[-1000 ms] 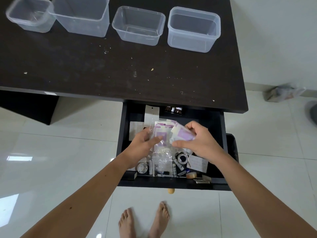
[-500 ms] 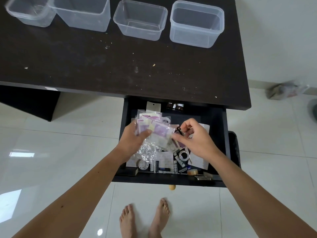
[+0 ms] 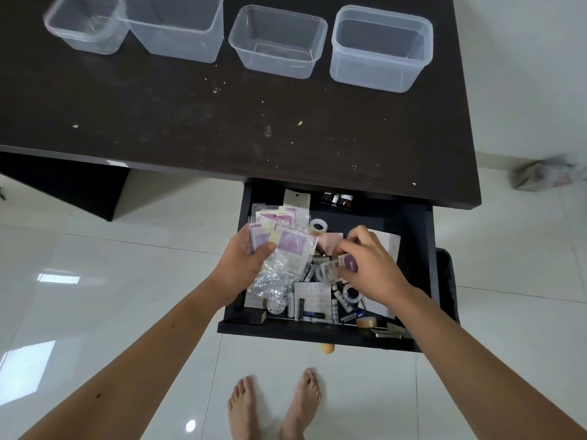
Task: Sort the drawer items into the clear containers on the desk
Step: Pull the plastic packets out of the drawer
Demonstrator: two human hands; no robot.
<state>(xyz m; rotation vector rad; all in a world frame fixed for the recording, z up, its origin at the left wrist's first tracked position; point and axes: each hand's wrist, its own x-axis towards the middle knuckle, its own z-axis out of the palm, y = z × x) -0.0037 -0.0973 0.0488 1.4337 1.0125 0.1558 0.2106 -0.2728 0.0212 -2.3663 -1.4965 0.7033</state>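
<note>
Two hands over the drawer (image 3: pixel 422 258); left hand (image 3: pixel 244 265) grips purple packets (image 3: pixel 286 242); right hand (image 3: pixel 371 265) pinches another packet (image 3: pixel 344 263).

Desk (image 3: pixel 190 122) top is dark matt laminate, dusty and speckled with pale crumbs; the four containers (image 3: pixel 278 41) on it are clear, slightly frosted smooth plastic. Drawer (image 3: pixel 317 336) is the same dark matt board with a small pale wooden knob (image 3: pixel 328 348); the packets (image 3: pixel 287 246) held by the left hand (image 3: pixel 244 265) are crinkly glossy clear plastic over purple-and-white paper inserts, and the one in the right hand (image 3: pixel 368 265) looks alike. Floor (image 3: pixel 95 281) is white glossy tile throwing sharp window reflections, tape roll (image 3: pixel 367 321) glossy tan.
</note>
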